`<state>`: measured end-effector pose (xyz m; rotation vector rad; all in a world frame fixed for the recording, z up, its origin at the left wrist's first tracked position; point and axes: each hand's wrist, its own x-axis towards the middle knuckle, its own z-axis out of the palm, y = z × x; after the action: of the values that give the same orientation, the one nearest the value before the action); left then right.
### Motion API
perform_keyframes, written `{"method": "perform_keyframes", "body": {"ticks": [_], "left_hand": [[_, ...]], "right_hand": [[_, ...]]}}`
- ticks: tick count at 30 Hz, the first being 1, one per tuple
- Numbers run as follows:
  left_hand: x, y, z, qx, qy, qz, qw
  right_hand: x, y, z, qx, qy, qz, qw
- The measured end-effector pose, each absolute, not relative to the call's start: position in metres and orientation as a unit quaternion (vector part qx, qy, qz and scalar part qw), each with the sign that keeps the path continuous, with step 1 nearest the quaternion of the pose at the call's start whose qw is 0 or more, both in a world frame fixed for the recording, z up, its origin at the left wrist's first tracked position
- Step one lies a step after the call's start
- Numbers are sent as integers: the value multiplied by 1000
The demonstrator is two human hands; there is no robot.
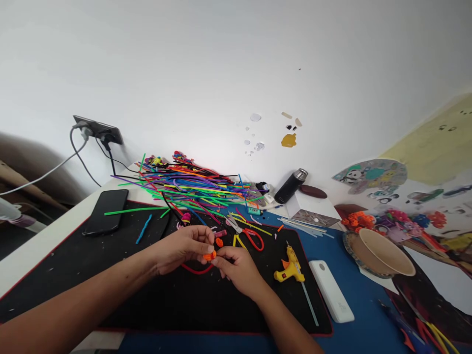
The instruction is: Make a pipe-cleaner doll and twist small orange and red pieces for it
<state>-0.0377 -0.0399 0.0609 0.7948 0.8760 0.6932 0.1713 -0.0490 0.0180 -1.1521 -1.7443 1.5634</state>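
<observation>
Orange piece (210,255) – 1, pinched by fingers of both hands – left (180,248), right (238,268), 1 glue gun (289,268) nr.

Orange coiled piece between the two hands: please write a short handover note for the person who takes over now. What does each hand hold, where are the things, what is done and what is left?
Left hand: fingers pinch the small orange coiled piece from the left.
Right hand: fingers meet the same piece from the right.
A thin red strand loops below the hands on the black mat.
Nearby: second small orange piece, red-handled scissors, yellow glue gun, pile of coloured plastic strands.
Done: one orange coil looks formed.
Left: cannot tell; probably joining or more coiling.
</observation>
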Motion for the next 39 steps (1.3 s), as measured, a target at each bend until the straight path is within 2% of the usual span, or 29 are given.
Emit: {"method": "perform_keyframes", "body": {"ticks": [5, 13, 19, 39], "left_hand": [[-36, -43, 64, 412, 408, 271, 768], [-35, -42, 63, 542, 409, 167, 714], [-33, -36, 62, 567, 422, 157, 690], [-31, -36, 49, 554, 436, 136, 696]], "right_hand": [[176, -47, 17, -424, -658, 573, 245], [181, -44, 23, -415, -800, 409, 143], [180, -41, 29, -406, -842, 336, 116], [181, -34, 29, -395, -862, 308, 72]]}}
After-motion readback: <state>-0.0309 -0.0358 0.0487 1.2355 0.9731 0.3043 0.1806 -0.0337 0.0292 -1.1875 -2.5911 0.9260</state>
